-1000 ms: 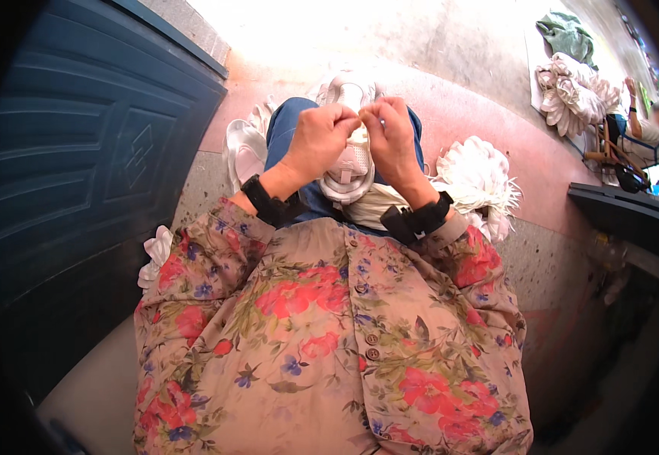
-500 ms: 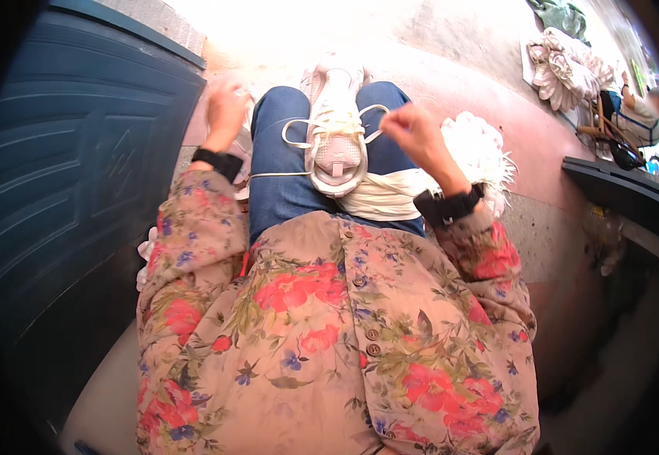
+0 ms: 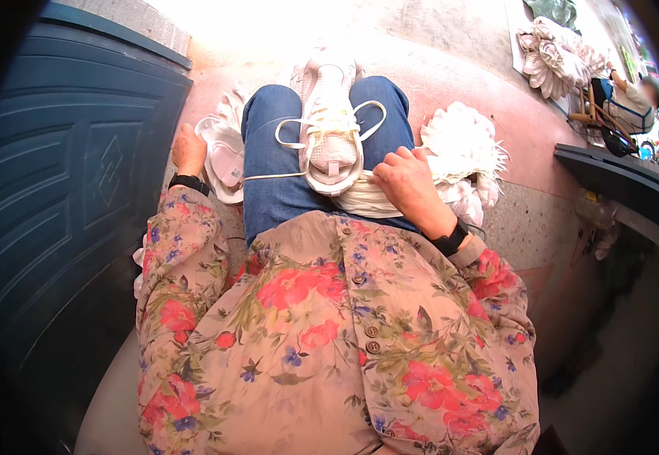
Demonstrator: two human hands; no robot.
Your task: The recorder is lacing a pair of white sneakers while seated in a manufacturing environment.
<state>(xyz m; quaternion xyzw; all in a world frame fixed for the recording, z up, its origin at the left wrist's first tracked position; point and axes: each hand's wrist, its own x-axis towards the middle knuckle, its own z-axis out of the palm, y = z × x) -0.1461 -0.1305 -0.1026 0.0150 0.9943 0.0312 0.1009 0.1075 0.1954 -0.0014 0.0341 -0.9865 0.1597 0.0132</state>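
Observation:
A white sneaker [image 3: 332, 152] rests between my jeans-clad thighs, heel toward me, its pale laces looped out at both sides. On my right thigh lies a bundle of white shoelaces [image 3: 371, 199]. My right hand [image 3: 411, 186] is over that bundle, fingers curled and pressed together at its upper edge, seemingly on a lace. At the far left, my left hand [image 3: 188, 152] is beside another white shoe [image 3: 225, 161], close to its edge. The fingers of this hand are mostly hidden. A thin pale cord [image 3: 273, 177] runs across my left thigh to the sneaker.
A dark blue panelled door [image 3: 94, 152] stands close on my left. White shoes and laces are heaped [image 3: 462, 148] beyond my right knee. Further right are a dark ledge [image 3: 610, 174], another shoe pile [image 3: 561, 57] and a seated person [image 3: 633, 102].
My right hand has come down from beside the right lace loop to the lace bundle. My left hand has moved left and lower, uncovering the shoe beside it.

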